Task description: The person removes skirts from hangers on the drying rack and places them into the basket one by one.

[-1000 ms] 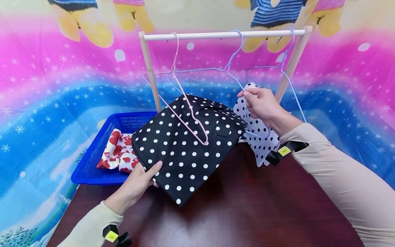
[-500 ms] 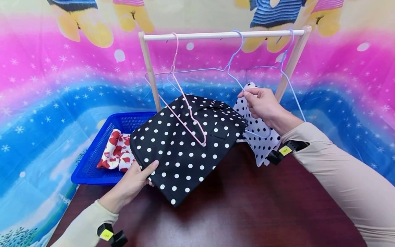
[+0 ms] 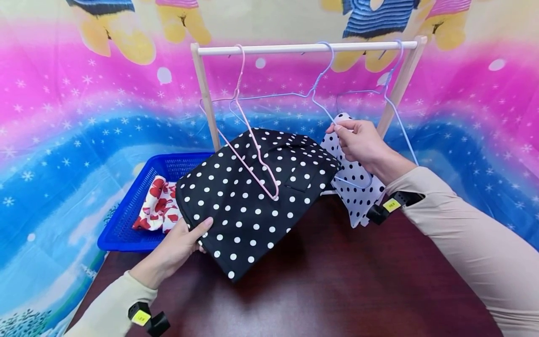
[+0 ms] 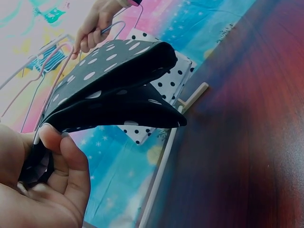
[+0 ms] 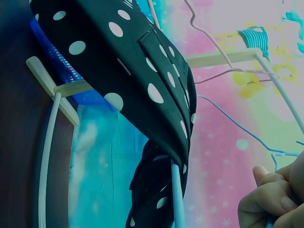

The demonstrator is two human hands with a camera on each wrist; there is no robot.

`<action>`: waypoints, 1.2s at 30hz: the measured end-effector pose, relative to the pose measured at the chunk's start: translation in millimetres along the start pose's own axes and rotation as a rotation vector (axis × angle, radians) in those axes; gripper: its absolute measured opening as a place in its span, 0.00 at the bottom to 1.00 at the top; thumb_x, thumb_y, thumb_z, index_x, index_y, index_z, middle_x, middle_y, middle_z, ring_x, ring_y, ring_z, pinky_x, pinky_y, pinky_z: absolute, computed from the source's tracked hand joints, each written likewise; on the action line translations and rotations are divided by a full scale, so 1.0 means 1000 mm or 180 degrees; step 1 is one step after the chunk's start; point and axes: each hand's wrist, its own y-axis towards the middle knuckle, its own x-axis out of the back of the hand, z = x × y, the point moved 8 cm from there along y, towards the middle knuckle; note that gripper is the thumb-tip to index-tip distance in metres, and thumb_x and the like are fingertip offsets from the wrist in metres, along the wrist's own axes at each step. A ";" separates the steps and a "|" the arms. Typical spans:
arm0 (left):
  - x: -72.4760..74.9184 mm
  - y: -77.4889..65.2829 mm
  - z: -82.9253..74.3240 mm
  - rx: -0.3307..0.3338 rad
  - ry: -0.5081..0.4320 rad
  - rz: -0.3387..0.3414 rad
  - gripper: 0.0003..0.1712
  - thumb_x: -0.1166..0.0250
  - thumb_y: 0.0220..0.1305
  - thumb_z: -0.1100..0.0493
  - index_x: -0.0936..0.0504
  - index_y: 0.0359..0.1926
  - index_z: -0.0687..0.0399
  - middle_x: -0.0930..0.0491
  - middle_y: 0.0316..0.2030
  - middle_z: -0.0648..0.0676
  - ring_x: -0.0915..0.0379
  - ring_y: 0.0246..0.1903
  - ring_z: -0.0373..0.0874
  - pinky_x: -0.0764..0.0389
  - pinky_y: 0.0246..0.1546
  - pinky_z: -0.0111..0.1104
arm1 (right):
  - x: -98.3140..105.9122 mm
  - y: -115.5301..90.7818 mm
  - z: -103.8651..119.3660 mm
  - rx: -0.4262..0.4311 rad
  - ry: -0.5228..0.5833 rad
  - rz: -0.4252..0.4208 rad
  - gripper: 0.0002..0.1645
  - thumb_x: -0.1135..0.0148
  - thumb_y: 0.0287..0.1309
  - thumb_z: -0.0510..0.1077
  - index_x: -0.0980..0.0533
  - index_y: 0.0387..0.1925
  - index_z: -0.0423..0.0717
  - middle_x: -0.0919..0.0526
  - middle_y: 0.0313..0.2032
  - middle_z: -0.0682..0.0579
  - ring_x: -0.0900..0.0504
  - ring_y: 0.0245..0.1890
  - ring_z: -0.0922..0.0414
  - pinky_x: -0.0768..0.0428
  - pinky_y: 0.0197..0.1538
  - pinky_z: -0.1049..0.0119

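Observation:
A black folded garment with white polka dots and a slit pocket (image 3: 242, 203) spreads above the table at mid-view. My left hand (image 3: 177, 241) pinches its near left edge, thumb on top and fingers beneath. My right hand (image 3: 362, 146) pinches the sloping shoulder of the middle blue hanger (image 3: 318, 78), which hangs from the rack. In the right wrist view, the garment's far end passes over the hanger's lower bar (image 5: 177, 202) and drops down. A bare pink hanger (image 3: 254, 138) overlaps the garment in the head view, in front of it.
The wooden rack's white rail (image 3: 282, 48) carries the hangers. At the right, a white garment with black dots (image 3: 358, 187) hangs on another blue hanger (image 3: 402, 124). A blue basket (image 3: 122, 206) holds a red-and-white printed cloth (image 3: 162, 206). All stand on a dark wooden table (image 3: 320, 276).
My left hand has drawn slightly to the left, taking the black garment's near edge with it. My right hand keeps its hold on the blue hanger, almost still.

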 end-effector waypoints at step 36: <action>0.009 -0.007 0.010 0.0164 0.0080 -0.0144 0.28 0.49 0.79 0.48 0.42 0.70 0.58 0.16 0.44 0.39 0.21 0.37 0.36 0.24 0.32 0.29 | 0.006 -0.002 -0.003 -0.0024 0.0085 -0.0087 0.15 0.53 0.78 0.47 0.19 0.41 0.56 0.41 0.13 0.62 0.50 0.12 0.65 0.51 0.18 0.68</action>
